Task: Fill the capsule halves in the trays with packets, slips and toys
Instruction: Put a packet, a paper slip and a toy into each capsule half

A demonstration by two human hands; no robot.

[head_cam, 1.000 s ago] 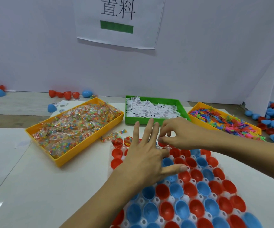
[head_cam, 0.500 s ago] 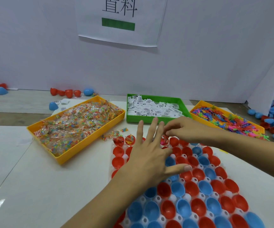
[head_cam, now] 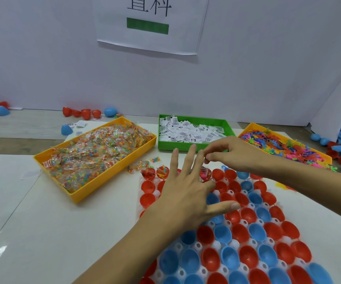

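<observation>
Paper sign (head_cam: 151, 23) on the wall is showing "料" above a green bar. Your left hand (head_cam: 186, 193) is lying flat-fingered on the capsule tray (head_cam: 247, 238); your right hand (head_cam: 233, 154) is pinching its fingertips, contents hidden.

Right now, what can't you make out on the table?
Head view only:
- What the right hand pinches: fingertips hide it.
- Capsule halves under the left hand: covered by it.
- Print on the slips in the green tray: too small.
- Capsule tray's near end: cut off by the bottom edge.

Single head cam, worn; faces fwd/down, close over capsule tray (head_cam: 257, 242), wall behind.
</observation>
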